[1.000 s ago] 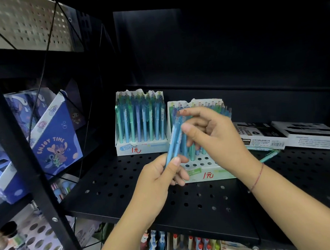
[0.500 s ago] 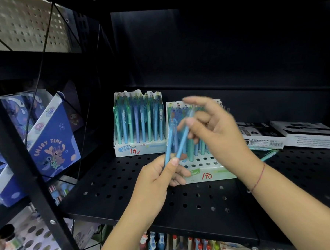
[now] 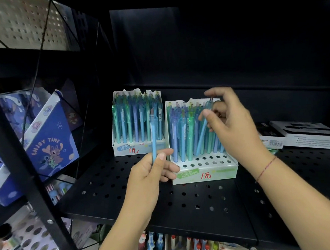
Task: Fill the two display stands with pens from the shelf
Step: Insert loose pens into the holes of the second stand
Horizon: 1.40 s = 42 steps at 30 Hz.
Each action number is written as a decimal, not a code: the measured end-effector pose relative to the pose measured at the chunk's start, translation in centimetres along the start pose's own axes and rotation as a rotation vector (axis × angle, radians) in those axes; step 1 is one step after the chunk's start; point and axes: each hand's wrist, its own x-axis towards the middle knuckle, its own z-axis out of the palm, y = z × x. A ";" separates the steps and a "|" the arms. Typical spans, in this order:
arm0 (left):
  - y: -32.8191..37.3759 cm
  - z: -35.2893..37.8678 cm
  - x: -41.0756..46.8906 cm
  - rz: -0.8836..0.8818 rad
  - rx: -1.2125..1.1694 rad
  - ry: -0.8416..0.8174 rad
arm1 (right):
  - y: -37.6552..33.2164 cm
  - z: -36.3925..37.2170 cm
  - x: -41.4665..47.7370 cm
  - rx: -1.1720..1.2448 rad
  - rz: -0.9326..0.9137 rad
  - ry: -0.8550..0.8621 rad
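Pens look light, stiff and smooth, best pinched along the barrel. Left hand grips one blue pen upright by its lower end. Right hand pinches a second pen near its top, slanted into the nearer stand below. Crowded neighbours hem it in. Farther stand looks full, and boxes lie to its right.

Black perforated shelf, dark back wall
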 end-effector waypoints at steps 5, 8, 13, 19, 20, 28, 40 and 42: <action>0.0 0.0 0.0 -0.003 0.005 -0.003 | -0.1 0.4 -0.3 -0.052 -0.016 -0.023; 0.0 0.1 -0.1 -0.006 0.010 -0.003 | 0.0 0.4 -0.3 -0.074 -0.011 -0.032; 0.0 0.1 0.0 -0.004 0.024 -0.011 | 0.2 0.7 -0.3 -0.075 -0.014 -0.014; 0.1 0.3 -0.1 0.001 0.054 -0.031 | 0.7 0.7 0.1 -0.191 -0.067 0.036; 0.1 0.3 -0.1 0.003 0.064 -0.036 | 0.6 0.7 0.1 -0.184 -0.057 0.047; 0.8 1.6 -0.2 0.077 0.197 -0.118 | -2.9 0.0 -0.1 0.365 0.067 -0.301; 0.5 1.1 1.3 0.056 0.373 0.176 | 0.3 -3.5 1.1 0.179 0.091 0.015; 0.0 1.2 1.9 -0.024 0.418 0.138 | 1.1 -3.2 0.6 0.102 0.089 -0.020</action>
